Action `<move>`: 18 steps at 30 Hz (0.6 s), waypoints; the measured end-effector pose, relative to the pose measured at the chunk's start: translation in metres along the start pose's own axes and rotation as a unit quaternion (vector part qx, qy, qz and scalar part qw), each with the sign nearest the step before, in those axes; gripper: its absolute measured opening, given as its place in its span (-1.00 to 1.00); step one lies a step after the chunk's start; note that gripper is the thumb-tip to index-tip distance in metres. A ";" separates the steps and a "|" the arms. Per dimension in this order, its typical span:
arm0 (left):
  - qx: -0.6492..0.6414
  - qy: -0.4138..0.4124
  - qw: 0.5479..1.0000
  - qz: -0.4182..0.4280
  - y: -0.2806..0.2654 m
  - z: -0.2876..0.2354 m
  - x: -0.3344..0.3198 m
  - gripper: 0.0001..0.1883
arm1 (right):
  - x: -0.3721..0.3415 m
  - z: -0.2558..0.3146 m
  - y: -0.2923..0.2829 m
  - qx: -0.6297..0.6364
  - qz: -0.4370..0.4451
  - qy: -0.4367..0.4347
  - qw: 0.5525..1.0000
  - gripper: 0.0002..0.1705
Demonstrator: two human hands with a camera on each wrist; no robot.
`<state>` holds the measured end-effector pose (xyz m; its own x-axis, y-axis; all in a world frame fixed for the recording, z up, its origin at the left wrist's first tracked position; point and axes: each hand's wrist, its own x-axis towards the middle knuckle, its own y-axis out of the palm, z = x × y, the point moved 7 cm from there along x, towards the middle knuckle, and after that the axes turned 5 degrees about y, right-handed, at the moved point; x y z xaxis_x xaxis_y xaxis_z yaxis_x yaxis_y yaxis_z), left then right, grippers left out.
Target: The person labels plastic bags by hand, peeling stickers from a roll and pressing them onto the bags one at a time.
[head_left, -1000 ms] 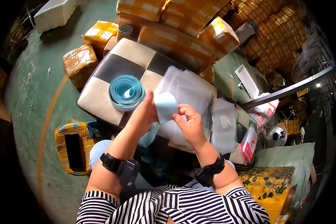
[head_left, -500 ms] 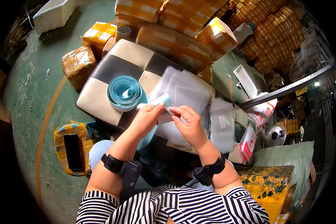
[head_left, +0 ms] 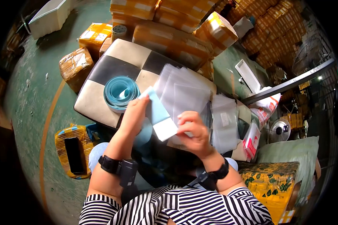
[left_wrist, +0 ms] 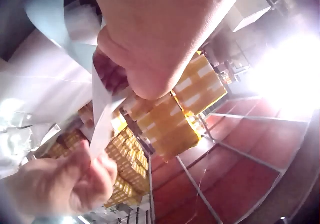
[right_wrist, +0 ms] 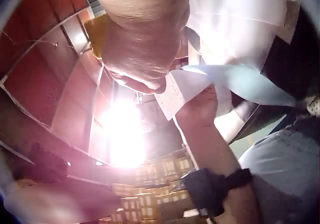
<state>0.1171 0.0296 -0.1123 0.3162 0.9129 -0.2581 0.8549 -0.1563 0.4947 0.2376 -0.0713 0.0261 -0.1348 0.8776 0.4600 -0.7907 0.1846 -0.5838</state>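
Toward ten o'clock, the blue roll (head_left: 121, 93) may slide if pulled hard. The left hand (head_left: 135, 113) pinches the strip (head_left: 158, 110); at its four o'clock, the right hand (head_left: 195, 133) pinches the white end (head_left: 165, 129), which uneven pulling could tear.

blue strip (head_left: 157, 108), white label (head_left: 165, 129) apparently attached
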 end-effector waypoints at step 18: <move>0.133 0.040 0.990 0.023 0.017 -0.007 -0.003 -0.58 | -0.022 -0.244 -0.067 0.024 0.008 0.478 0.878 -0.89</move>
<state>0.1274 0.0265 -0.0976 0.3319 0.9281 -0.1687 0.9219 -0.2813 0.2663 0.4392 0.0051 -0.1086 0.3986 0.8541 -0.3340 -0.8207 0.1696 -0.5457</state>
